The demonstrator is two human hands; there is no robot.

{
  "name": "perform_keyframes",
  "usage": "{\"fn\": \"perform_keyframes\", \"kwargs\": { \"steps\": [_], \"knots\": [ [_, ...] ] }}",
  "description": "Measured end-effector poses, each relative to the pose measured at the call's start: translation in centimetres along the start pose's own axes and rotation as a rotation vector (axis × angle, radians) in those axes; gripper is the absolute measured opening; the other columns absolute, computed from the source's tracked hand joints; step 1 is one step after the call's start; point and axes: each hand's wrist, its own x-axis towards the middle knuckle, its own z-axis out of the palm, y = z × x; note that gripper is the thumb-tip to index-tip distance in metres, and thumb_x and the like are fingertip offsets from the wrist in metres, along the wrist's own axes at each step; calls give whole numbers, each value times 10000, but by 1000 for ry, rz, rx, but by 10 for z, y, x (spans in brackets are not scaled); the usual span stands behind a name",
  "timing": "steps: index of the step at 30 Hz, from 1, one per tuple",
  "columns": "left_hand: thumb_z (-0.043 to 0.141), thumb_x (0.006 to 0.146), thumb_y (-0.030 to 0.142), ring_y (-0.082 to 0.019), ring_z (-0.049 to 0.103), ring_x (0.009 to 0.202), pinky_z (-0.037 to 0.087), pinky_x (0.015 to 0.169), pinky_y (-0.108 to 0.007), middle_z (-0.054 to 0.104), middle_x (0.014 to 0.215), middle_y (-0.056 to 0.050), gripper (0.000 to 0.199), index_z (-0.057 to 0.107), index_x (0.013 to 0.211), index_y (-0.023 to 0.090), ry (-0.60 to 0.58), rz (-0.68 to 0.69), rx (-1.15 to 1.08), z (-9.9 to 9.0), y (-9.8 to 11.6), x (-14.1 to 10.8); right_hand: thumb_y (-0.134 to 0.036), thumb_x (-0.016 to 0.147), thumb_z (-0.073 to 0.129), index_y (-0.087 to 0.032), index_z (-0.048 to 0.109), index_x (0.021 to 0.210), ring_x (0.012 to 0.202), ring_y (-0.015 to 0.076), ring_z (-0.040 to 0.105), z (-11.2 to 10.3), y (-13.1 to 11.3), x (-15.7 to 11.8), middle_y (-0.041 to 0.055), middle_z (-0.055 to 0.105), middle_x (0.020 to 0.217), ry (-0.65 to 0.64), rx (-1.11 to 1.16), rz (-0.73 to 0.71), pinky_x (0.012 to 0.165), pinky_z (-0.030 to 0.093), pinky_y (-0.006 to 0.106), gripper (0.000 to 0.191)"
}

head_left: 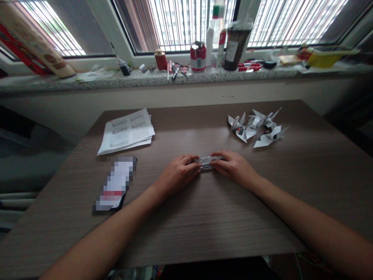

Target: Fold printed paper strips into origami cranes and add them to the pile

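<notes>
A small folded strip of printed paper (206, 162) is at the middle of the table, between my two hands. My left hand (181, 171) grips its left end with fingers and thumb closed. On the right end, the fingers and thumb of my right hand (231, 167) are closed too. Part of the paper at both ends is hidden under the fingers. Beyond my right hand sit several folded paper cranes (262, 126) made from similar printed paper.
A stack of printed sheets (128, 132) lies at the table's back left, with a blurred-out phone (115, 184) nearer me. Along the granite windowsill (140, 81) stand a red can (198, 57), a dark drink cup (235, 46), bottles, red-handled scissors (250, 67) and a yellow container (324, 58).
</notes>
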Motion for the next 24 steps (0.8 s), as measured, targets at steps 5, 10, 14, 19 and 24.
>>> {"fn": "perform_keyframes", "kwargs": {
  "steps": [5, 10, 14, 19, 24],
  "knots": [
    [626, 1018, 257, -250, 654, 1039, 563, 907, -431, 658, 1218, -121, 160, 728, 1134, 212, -12, -2, 6, -1, 5, -2, -273, 1018, 616, -249, 762, 1180, 1104, 301, 657, -3, -2, -3, 150, 673, 1287, -9, 9, -5, 927, 559, 498, 220],
    [665, 998, 277, -221, 633, 932, 552, 836, -376, 653, 1072, -88, 101, 720, 1041, 203, -25, -16, -10, 1, 11, 1, -298, 1000, 648, -246, 794, 1063, 1028, 275, 649, 1, -7, -3, 129, 670, 1145, 54, 76, 86, 874, 549, 443, 167],
    [716, 961, 244, -227, 636, 1014, 553, 882, -375, 641, 1153, -88, 203, 692, 1161, 220, -14, -37, -103, 4, 14, 3, -269, 966, 699, -210, 784, 930, 945, 251, 621, 7, -8, -2, 102, 648, 1010, 108, 107, 131, 825, 518, 399, 110],
    [748, 936, 239, -255, 643, 1078, 542, 934, -410, 665, 1180, -89, 227, 704, 1158, 215, 16, -62, -152, 6, 14, 3, -260, 915, 762, -210, 759, 1003, 962, 254, 622, 9, -8, 1, 88, 644, 1011, 127, 184, 227, 842, 518, 386, 102],
    [644, 1012, 240, -227, 655, 991, 534, 892, -370, 686, 1083, -73, 94, 727, 1048, 217, 16, -127, -188, 7, 15, 5, -312, 856, 820, -202, 726, 1188, 1053, 297, 618, 9, -8, 2, 114, 635, 1097, 130, 177, 335, 930, 521, 446, 362]
  ]
}}
